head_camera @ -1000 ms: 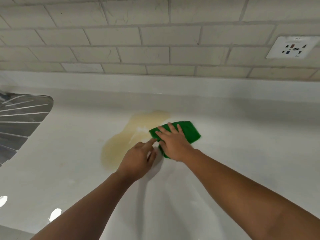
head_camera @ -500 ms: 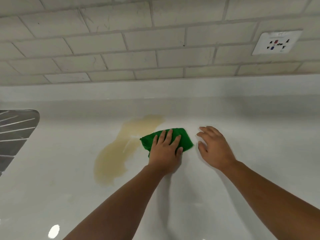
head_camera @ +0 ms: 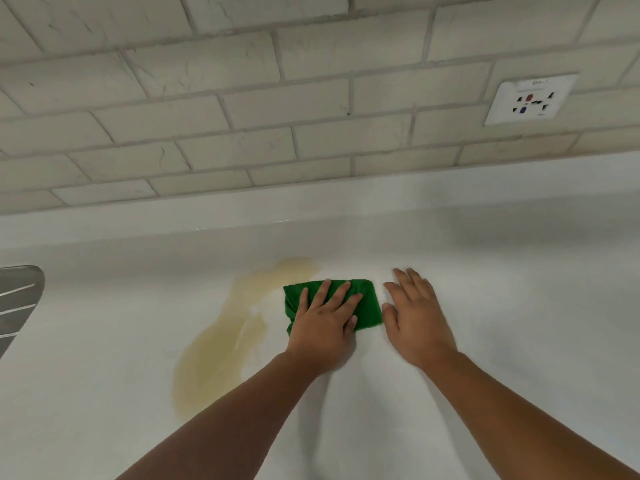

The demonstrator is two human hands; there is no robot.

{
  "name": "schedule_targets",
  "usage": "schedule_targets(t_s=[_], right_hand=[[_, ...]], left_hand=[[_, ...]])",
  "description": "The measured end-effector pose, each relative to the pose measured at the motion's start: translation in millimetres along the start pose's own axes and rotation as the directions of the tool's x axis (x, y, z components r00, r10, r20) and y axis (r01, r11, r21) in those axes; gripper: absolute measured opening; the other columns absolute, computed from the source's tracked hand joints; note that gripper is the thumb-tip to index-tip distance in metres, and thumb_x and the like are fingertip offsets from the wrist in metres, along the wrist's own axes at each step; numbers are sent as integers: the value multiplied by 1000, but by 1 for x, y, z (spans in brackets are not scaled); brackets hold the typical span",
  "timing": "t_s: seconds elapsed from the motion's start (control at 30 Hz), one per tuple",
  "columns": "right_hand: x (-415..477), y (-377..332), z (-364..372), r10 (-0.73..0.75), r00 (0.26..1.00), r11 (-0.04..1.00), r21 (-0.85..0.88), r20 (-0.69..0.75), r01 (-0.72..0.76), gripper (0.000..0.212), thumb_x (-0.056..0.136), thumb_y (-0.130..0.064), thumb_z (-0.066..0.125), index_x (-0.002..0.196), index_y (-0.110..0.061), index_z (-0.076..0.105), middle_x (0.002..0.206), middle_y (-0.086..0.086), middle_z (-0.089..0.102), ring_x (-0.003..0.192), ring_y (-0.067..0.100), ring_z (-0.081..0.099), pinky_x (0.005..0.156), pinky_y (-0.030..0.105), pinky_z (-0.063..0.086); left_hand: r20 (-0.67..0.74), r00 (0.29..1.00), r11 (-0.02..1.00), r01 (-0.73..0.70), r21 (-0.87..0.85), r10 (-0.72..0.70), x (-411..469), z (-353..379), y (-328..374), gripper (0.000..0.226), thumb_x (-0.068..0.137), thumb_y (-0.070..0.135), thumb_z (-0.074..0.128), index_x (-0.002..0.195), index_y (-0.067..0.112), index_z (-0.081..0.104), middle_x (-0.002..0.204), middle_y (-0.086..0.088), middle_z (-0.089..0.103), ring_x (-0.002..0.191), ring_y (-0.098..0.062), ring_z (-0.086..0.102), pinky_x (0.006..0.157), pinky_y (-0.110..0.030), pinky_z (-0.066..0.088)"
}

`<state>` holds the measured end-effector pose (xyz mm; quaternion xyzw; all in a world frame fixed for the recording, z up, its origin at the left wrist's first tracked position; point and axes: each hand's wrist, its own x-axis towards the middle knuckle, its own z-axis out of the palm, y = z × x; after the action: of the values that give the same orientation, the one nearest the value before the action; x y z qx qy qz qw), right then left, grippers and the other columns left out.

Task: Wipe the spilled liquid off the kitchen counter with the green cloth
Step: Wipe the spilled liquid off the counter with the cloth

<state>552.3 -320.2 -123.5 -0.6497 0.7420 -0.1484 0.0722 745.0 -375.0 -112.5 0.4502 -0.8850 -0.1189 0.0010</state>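
A folded green cloth [head_camera: 367,303] lies flat on the white kitchen counter [head_camera: 519,323], at the right edge of a long yellowish spill [head_camera: 221,344]. My left hand [head_camera: 325,320] presses on the cloth with fingers spread, covering its left half. My right hand [head_camera: 415,317] rests flat on the bare counter just right of the cloth, thumb close to its edge, holding nothing. The spill runs from beside the cloth's upper left corner down to the lower left.
A ribbed metal sink drainboard [head_camera: 17,303] shows at the left edge. The tiled wall [head_camera: 277,116] rises behind the counter, with a white power socket [head_camera: 530,98] at upper right.
The cloth passed from my right hand to my left hand. My right hand moved off to the right, then drew back close beside the cloth. The spill looks unchanged.
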Motion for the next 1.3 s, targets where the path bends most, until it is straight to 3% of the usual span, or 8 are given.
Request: schedule_targets(t_s=[0.13,0.33,0.5,0.67,0.83,1.0,1.13,1.3], right_hand=[[1,-1,4,-3,999,999,-53,40,5,60,98,-42,23,144,-12,46,156,11,36,148,29,24,121,49,21],[0,-3,3,8,998,999,-54,59,-5,70,96,-51,12,149,-15,38,162,6,26,151,24,13,124,44,10],[0,-6,1,27,999,999,-21,37,-26,72,95,-52,9,150,-14,37,162,5,26,151,21,13,124,39,6],[-1,-5,3,35,999,999,7,5,-35,72,96,-50,12,150,-10,37,161,6,28,151,20,15,124,36,5],[1,-2,7,21,999,1000,4,-40,-21,64,98,-48,20,143,-11,46,158,5,35,149,20,20,123,39,14],[1,-2,6,26,998,999,33,-57,-24,59,99,-48,25,140,-14,49,156,2,37,149,19,20,123,39,16],[1,-3,7,35,999,999,24,-39,-34,61,98,-50,23,143,-15,46,158,0,33,150,17,16,123,36,11],[1,-5,4,46,998,998,34,-34,-45,62,98,-51,22,144,-16,45,159,0,31,150,16,14,124,34,8]], left_hand=[[36,999,1000,-17,10,16,50,-8,-14,51,104,43,21,155,36,20,165,10,10,152,-22,-1,121,-54,-1],[-3,966,965,260,23,-260,58,-22,-72,52,105,39,20,156,32,19,165,5,11,152,-25,5,121,-53,6],[-6,987,986,162,49,-162,19,-13,-35,53,104,36,20,157,28,17,165,5,10,152,-28,0,121,-56,1],[61,998,998,24,63,-28,92,-13,-3,53,104,39,21,156,30,17,166,5,9,152,-32,1,119,-60,0],[41,993,993,110,52,-112,158,-26,-19,54,105,38,19,157,26,16,166,2,11,151,-34,5,120,-57,2],[-92,956,958,283,43,-279,139,-28,-65,54,104,38,20,155,21,24,162,-3,24,148,-33,19,120,-56,12],[-74,895,898,440,-5,-440,102,-31,-104,56,104,38,19,157,20,17,164,-3,17,150,-33,13,120,-57,10],[1,938,936,347,62,-347,66,-23,-55,56,104,38,20,157,22,16,165,-1,12,151,-34,8,118,-62,7]])
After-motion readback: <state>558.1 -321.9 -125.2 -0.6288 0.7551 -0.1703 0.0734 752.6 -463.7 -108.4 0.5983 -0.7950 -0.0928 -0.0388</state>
